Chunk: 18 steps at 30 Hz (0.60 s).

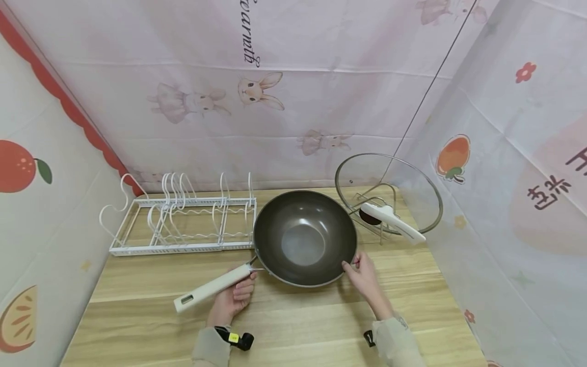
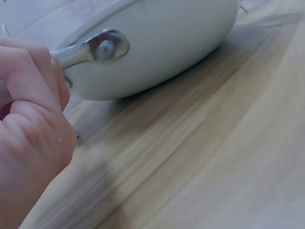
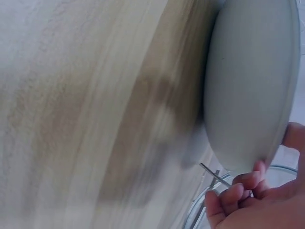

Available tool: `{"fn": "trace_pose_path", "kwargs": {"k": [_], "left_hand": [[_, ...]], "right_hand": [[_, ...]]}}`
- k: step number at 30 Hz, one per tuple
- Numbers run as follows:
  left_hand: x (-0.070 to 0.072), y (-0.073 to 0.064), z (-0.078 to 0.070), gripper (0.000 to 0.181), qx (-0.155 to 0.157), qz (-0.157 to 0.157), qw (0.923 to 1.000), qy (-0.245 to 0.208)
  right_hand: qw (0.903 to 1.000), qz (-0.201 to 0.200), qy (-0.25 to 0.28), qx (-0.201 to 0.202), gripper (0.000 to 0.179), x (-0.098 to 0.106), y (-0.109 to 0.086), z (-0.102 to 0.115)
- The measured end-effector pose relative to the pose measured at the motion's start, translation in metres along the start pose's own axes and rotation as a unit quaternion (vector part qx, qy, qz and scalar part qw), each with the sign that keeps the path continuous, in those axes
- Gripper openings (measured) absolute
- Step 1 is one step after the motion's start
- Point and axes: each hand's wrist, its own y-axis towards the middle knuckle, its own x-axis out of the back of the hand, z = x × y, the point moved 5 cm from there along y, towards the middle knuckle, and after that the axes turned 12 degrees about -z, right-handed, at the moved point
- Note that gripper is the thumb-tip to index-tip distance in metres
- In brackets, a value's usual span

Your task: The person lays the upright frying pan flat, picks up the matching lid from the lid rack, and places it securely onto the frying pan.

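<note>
A wok (image 1: 303, 244) with a dark inside and a pale outer wall sits in the middle of the wooden table, its cream handle (image 1: 215, 286) pointing to the front left. My left hand (image 1: 235, 297) grips that handle from below, close to the metal joint (image 2: 106, 47). At the wok's right front my right hand (image 1: 362, 275) pinches the rim, thumb over the inner edge and fingers under the outer wall. In the right wrist view those fingers (image 3: 233, 198) curl beneath the pale side (image 3: 250, 86).
Left of the wok stands a white wire rack (image 1: 183, 250) with upright loops. Behind my right hand, a glass lid (image 1: 437, 204) with a white handle (image 1: 394, 221) leans in a metal wire stand (image 1: 381, 237). Printed cloth walls (image 1: 302, 117) enclose the table (image 1: 302, 326).
</note>
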Motion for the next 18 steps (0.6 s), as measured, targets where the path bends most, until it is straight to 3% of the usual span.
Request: {"fn": "trace_pose_path", "kwargs": {"k": [9, 13, 18], "left_hand": [[0.002, -0.008, 0.010, 0.044, -0.069, -0.029, 0.9956, 0.057], [0.002, -0.008, 0.020, 0.047, -0.069, -0.038, 0.9915, 0.103], [-0.010, -0.002, 0.032, 0.052, -0.061, -0.025, 0.9790, 0.193]], "right_hand": [[0.9986, -0.026, -0.014, -0.044, 0.025, 0.007, -0.002, 0.006], [0.9977, -0.040, 0.004, -0.055, 0.027, 0.011, -0.002, 0.014], [0.9962, -0.056, 0.028, -0.061, 0.027, 0.015, -0.002, 0.027]]}}
